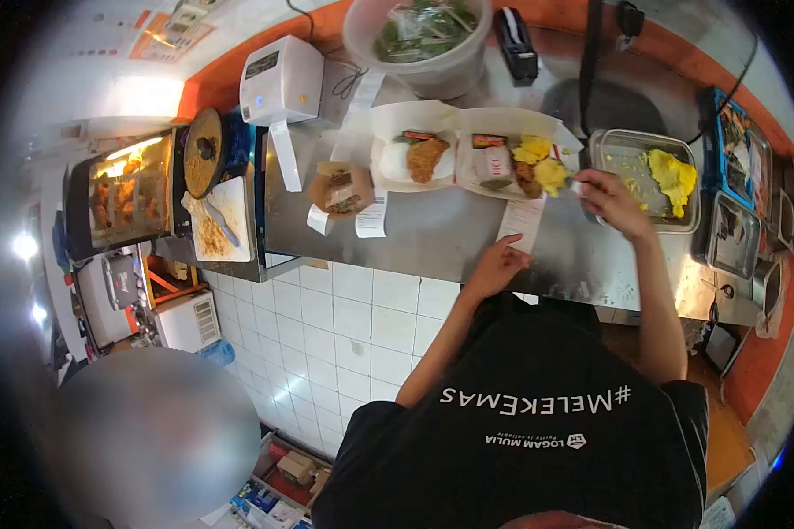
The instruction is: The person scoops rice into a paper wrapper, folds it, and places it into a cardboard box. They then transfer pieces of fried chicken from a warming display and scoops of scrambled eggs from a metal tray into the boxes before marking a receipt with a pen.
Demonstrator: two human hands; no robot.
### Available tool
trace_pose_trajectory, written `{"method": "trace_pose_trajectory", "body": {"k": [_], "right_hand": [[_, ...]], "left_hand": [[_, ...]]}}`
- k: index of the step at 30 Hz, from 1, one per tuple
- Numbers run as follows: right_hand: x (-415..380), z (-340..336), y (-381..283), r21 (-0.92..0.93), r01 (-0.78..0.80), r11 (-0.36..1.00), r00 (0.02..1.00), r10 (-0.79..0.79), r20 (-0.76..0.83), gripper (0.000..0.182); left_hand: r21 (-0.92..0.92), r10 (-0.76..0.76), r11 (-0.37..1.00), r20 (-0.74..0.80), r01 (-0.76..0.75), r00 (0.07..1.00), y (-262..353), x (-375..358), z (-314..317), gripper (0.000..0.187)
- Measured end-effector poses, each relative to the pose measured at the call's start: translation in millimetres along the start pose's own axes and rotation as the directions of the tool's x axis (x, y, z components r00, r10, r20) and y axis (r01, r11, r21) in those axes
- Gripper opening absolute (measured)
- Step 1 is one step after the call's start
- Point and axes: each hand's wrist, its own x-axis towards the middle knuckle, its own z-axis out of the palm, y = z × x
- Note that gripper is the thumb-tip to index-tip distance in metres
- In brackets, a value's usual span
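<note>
My right hand (612,203) is closed round the pale handle of a utensil, between a food box and a metal tray. Yellow food (552,175) shows at the utensil's far end, over the box's right edge. That open paper box (472,176) holds fried food, yellow food and small packets. To its left, a second open box (381,172) contains white rice and a fried piece (426,159). My left hand (499,264) is near a paper receipt (522,220) at the counter's front edge, its fingers partly bent. The metal tray (690,220) on the right holds yellow food (673,181).
A white printer (284,79) and a bowl of greens (415,79) stand at the back. A small paper box (340,189) sits left. Farther left are a cutting board (238,198) and a lit display case (119,194). A person's blurred head (155,436) is lower left.
</note>
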Motion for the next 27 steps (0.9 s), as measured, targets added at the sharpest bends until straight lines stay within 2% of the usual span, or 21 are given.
{"method": "trace_pose_trajectory", "body": {"k": [1,3,4,5,6,7,8,9,10,11,13,14,16,17,19,21,22,23,24,25,27], "right_hand": [[12,33,-8,0.087,-0.031,0.996,0.999,0.029,0.026,0.021],[46,88,-3,0.109,0.044,0.993,0.998,-0.049,0.040,0.020],[58,116,-7,0.097,0.032,0.995,0.998,-0.036,0.042,0.020],[68,145,-12,-0.170,0.213,0.962,0.964,-0.235,-0.123,0.019],[76,168,-14,-0.448,0.328,0.832,0.863,-0.456,-0.216,0.019],[83,184,-15,-0.460,0.321,0.828,0.867,-0.452,-0.209,0.019],[88,197,-15,-0.754,0.265,0.601,0.840,-0.528,-0.126,0.021],[94,206,-12,-0.940,0.181,0.288,0.821,-0.571,-0.017,0.024],[103,216,-4,-0.964,0.113,0.240,0.870,-0.493,-0.021,0.026],[104,217,4,-0.966,0.103,0.235,0.871,-0.490,-0.026,0.026],[104,217,2,-0.877,0.230,0.422,0.837,-0.545,-0.043,0.023],[104,215,0,-0.880,0.222,0.419,0.836,-0.547,-0.049,0.023],[98,211,-2,-0.743,0.286,0.605,0.819,-0.557,-0.138,0.017],[96,208,-4,-0.746,0.272,0.607,0.816,-0.557,-0.156,0.017],[91,203,-12,-0.485,0.239,0.841,0.909,-0.370,-0.193,0.015],[85,193,-6,-0.407,0.238,0.882,0.914,-0.345,-0.215,0.018],[79,188,-5,-0.162,0.186,0.969,0.942,-0.223,-0.250,0.020],[71,180,-4,0.094,0.127,0.987,0.962,-0.100,-0.256,0.022],[60,169,-2,0.239,0.113,0.964,0.954,-0.038,-0.297,0.024],[47,154,3,0.244,0.111,0.963,0.947,-0.028,-0.320,0.024],[19,118,16,0.430,0.308,0.849,0.848,-0.040,-0.528,0.023]], "left_hand": [[-0.043,-0.021,0.999,-0.049,0.018,0.999,-5,-12,-19,0.052],[-0.103,-0.050,0.994,-0.092,0.040,0.995,-8,-37,-56,0.052],[-0.126,-0.039,0.992,-0.143,0.020,0.989,-7,-49,-75,0.051],[-0.149,-0.030,0.989,-0.195,0.001,0.980,-6,-62,-93,0.051],[-0.167,-0.033,0.986,-0.194,0.000,0.980,-3,-75,-109,0.051],[-0.131,-0.049,0.991,-0.255,0.016,0.966,0,-86,-126,0.050],[-0.095,-0.061,0.995,-0.315,0.033,0.947,2,-97,-142,0.049],[-0.121,-0.037,0.993,-0.330,-0.004,0.943,-2,-104,-157,0.048],[-0.140,-0.045,0.990,-0.346,-0.004,0.937,1,-112,-170,0.048],[-0.154,-0.056,0.988,-0.357,0.000,0.932,4,-119,-180,0.049],[-0.141,-0.067,0.990,-0.358,0.017,0.931,12,-128,-197,0.049],[-0.128,-0.086,0.991,-0.370,0.041,0.925,14,-129,-201,0.049],[-0.126,-0.085,0.991,-0.346,0.043,0.935,12,-123,-206,0.049],[-0.125,-0.083,0.991,-0.332,0.044,0.939,11,-118,-208,0.048],[-0.085,-0.091,0.994,-0.273,0.070,0.958,19,-104,-204,0.047],[-0.038,-0.102,0.995,-0.210,0.096,0.972,22,-87,-196,0.047],[0.013,-0.077,0.997,-0.172,0.080,0.982,22,-79,-191,0.047],[0.061,-0.052,0.996,-0.130,0.060,0.990,22,-69,-185,0.048],[0.067,-0.057,0.996,-0.104,0.064,0.993,21,-60,-180,0.048],[0.148,-0.003,0.989,-0.107,0.019,0.994,21,-50,-174,0.051],[0.227,0.049,0.974,-0.086,-0.028,0.995,25,-30,-160,0.054]]}}
